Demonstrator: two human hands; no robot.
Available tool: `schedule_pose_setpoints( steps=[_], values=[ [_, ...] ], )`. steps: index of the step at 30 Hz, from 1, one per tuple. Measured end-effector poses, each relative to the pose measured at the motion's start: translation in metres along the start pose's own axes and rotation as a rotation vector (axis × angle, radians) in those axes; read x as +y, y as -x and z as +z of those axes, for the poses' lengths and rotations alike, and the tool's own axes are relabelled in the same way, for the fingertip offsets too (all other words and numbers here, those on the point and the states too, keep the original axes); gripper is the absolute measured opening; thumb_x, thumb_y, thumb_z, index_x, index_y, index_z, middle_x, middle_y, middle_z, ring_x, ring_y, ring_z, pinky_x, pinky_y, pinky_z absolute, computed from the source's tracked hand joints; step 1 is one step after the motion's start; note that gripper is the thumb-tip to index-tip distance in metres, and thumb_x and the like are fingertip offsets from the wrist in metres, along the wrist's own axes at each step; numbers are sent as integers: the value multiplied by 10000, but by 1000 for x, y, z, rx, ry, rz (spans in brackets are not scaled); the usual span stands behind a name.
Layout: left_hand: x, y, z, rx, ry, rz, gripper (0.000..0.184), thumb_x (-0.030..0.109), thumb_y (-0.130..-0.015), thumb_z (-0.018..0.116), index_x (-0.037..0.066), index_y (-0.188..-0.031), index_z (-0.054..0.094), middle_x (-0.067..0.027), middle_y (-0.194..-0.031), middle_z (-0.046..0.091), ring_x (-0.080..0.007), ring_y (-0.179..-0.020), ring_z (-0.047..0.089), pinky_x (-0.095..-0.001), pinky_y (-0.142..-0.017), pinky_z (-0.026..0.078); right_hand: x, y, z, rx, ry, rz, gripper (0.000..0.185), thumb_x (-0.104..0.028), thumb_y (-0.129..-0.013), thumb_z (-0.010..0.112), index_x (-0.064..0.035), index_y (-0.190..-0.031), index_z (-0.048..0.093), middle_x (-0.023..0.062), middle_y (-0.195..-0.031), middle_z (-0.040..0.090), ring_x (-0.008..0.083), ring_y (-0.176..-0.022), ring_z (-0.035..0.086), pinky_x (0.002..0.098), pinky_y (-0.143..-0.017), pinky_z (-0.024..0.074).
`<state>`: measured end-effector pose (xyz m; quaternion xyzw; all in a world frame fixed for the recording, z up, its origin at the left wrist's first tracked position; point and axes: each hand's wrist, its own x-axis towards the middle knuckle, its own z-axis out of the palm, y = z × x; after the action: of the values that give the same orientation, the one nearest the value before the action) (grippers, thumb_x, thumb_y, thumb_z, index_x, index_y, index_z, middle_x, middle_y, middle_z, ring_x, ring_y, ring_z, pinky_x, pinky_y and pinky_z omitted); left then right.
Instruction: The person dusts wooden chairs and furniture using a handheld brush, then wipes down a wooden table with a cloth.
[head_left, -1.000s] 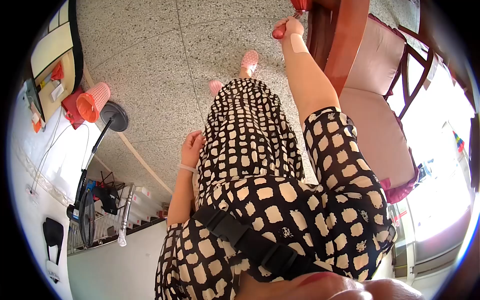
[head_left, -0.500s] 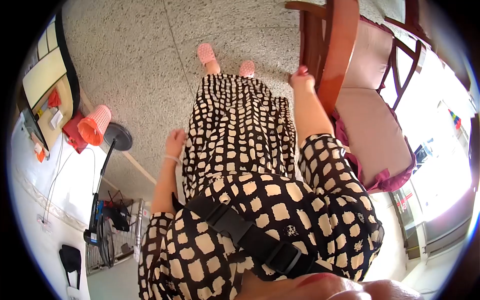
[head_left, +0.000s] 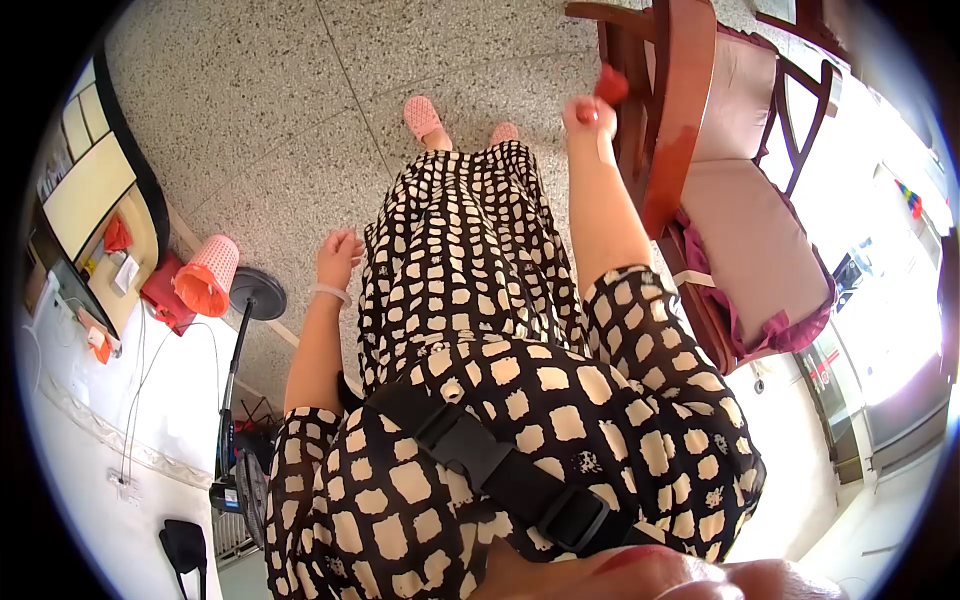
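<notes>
A small, blurred red object (head_left: 611, 84) is being gripped by the closed right hand (head_left: 590, 120), jutting past its fingers; the left hand (head_left: 339, 257) is being held half-open, empty.

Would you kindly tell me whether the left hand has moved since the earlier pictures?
Yes; against the fan's round base, the left hand has shifted leftward and up the view, and appears closer to it.

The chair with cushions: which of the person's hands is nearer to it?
The right. The right hand, holding something red, is beside the armrest of the chair; the left hand is across the dress, farther away.
</notes>
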<state>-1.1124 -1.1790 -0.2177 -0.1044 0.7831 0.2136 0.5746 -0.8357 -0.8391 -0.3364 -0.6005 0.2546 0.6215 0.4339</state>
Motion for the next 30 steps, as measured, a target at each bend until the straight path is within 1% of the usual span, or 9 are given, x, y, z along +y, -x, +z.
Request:
schedule_pose_setpoints(
  steps=[5,12,13,15,19,21,27,28,30],
  values=[
    [2,-5,-11,19,-44,-4,251,247,-783,485,41,-925,503,-53,-813,558,-114,-669,526,-225,-576,420,-52,-46,-117,294,-235,-176,91,5,-654,267,-25,-621,346,9,-619,332,142,-461,294,264,-434,341],
    [21,-4,-5,49,-86,-2,268,249,-784,479,30,-938,496,-56,-811,561,-120,-689,529,-240,-577,419,-30,-19,15,220,-254,-165,158,17,-639,276,-118,-559,258,-9,-540,236,118,-412,237,220,-372,255],
    [28,-4,-2,49,-74,13,269,251,-785,479,31,-939,497,-57,-810,561,-122,-691,530,-241,-579,420,-25,-24,36,41,-145,26,148,9,-645,277,-113,-561,266,0,-528,254,123,-401,259,223,-366,257],
    [44,-5,5,53,-51,43,270,253,-786,478,33,-941,498,-58,-808,562,-125,-695,532,-243,-583,422,-1,5,84,-66,334,-3,119,-4,-691,299,-88,-607,301,10,-496,296,119,-394,313,225,-352,287],
    [93,4,26,129,-109,69,269,245,-784,484,30,-946,499,-60,-820,563,-123,-690,536,-244,-588,425,10,-42,73,-353,156,279,124,-80,-805,336,-62,-684,310,0,-546,334,96,-424,350,217,-374,357],
    [104,-3,28,107,-103,47,269,248,-784,486,32,-943,502,-62,-823,562,-126,-693,536,-245,-593,431,14,-33,55,-53,177,229,122,-120,-752,429,-32,-674,394,9,-542,398,113,-445,402,246,-401,378],
    [147,1,42,41,-147,188,268,243,-794,473,36,-962,503,-54,-817,559,-121,-707,537,-235,-609,433,-20,-24,-3,501,143,164,157,-104,-718,377,-91,-810,503,18,-737,512,117,-564,470,257,-569,407],
    [153,2,46,20,-143,203,265,237,-796,470,34,-963,503,-53,-817,559,-119,-707,536,-232,-609,433,-18,-86,-53,482,23,62,66,-22,-692,323,-38,-732,373,75,-772,401,193,-617,409,329,-556,412],
    [161,3,58,-28,-131,222,260,225,-800,464,29,-966,503,-52,-817,559,-115,-707,533,-227,-609,432,-18,-61,-20,447,62,76,92,-4,-702,328,-73,-723,386,35,-709,420,148,-558,430,287,-463,397]
  ],
)
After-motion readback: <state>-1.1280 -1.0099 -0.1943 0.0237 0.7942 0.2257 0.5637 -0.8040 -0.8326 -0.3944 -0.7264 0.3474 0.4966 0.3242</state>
